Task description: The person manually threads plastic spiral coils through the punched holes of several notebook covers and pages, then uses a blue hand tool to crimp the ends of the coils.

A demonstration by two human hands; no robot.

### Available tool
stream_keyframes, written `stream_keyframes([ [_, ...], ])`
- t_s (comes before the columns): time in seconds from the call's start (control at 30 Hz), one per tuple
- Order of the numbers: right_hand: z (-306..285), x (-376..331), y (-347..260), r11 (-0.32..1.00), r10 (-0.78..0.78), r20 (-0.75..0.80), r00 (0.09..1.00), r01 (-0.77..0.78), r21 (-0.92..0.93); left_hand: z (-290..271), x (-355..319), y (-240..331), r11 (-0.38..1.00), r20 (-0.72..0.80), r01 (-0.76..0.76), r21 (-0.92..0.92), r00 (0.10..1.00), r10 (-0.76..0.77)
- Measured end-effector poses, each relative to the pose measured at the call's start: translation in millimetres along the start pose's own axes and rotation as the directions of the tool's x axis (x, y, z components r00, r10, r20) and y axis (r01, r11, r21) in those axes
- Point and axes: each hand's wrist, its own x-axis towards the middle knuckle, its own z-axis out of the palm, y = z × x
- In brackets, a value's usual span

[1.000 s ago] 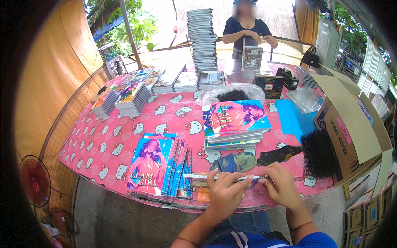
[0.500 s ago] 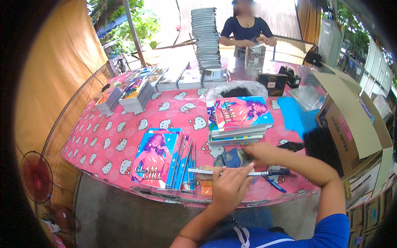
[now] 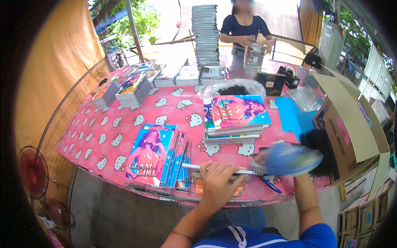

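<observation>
My left hand [image 3: 219, 180] is closed around a thin white strip [image 3: 191, 166] with dark marks along it, seen edge-on near the table's front edge; whether it is a spiral notebook's edge I cannot tell. Something orange [image 3: 199, 186] shows beneath that hand. My right hand [image 3: 260, 157], mostly hidden, grips a flat blue thing with a pale yellowish patch [image 3: 289, 159], smeared by motion above the table. A blue pen [image 3: 271, 184] lies between the hands and the front edge. Left of my left hand rest several overlapping spiral notebooks [image 3: 151, 153] with pink-and-blue covers.
More notebooks [image 3: 237, 111] are piled ahead of my hands. An open cardboard box [image 3: 351, 128] stands at the right beside black bristly material [image 3: 318, 144]. Farther back are a tall notebook stack [image 3: 205, 37], a tape dispenser [image 3: 291, 76] and a person [image 3: 247, 31] handling a clear-wrapped thing.
My right hand has lifted the blue thing off the table and swung it right. My left hand keeps its grip on the strip. The person opposite has shifted their hands.
</observation>
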Motion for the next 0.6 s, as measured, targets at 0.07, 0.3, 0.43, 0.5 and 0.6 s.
stream_keyframes([
  [0.07,-1.0,5.2,4.8,0.861,0.386,0.035,0.922,-0.346,-0.373,-0.8,0.7,0.9,1.0,0.002,0.015,-0.004,1.0,-0.015],
  [0.3,13.0,26.0,8.4,0.915,0.348,0.088,0.933,-0.318,-0.247,-18.3,7.7,-1.4,0.992,0.124,0.095,-0.082,0.989,-0.085],
  [0.43,13.8,7.6,47.6,0.969,0.247,-0.034,0.968,-0.248,-0.02,-46.8,24.4,-16.1,1.0,0.158,0.01,-0.017,0.987,-0.007],
  [0.5,36.1,12.3,29.7,0.921,0.058,-0.217,0.974,-0.136,-0.366,-52.8,23.2,-20.6,0.959,-0.126,0.201,-0.2,0.965,-0.228],
  [0.6,25.4,41.5,21.4,0.948,0.301,0.054,0.952,-0.292,-0.126,-50.0,-5.4,-23.8,0.716,-0.449,0.227,-0.66,0.646,-0.618],
])
